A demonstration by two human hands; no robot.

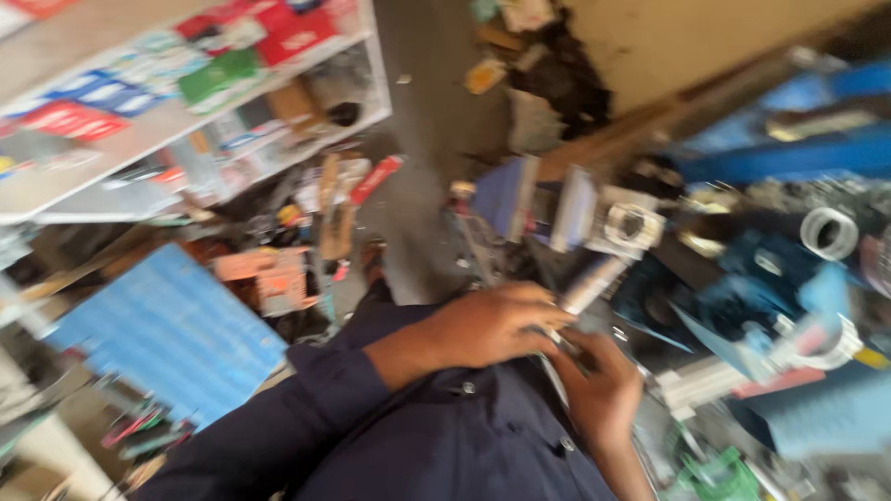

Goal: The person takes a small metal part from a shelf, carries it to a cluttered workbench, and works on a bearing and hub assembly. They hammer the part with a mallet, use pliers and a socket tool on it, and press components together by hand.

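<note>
Nearest the camera is a dark blue shirt (436, 436), its sleeve running to the left hand (492, 327), whose fingers (543, 306) curl closed over the near end of a slim silvery tube (594, 283). The right hand (601, 388) sits just below, its fingers (608, 357) bent in around something small and dark; the blur hides whether they actually clamp it. The tube angles up to the right over a cluttered surface (715, 278). A white tape roll (829, 232) lies far right, a blue sheet (176, 334) left, and shelves (186, 102) far left.
</note>
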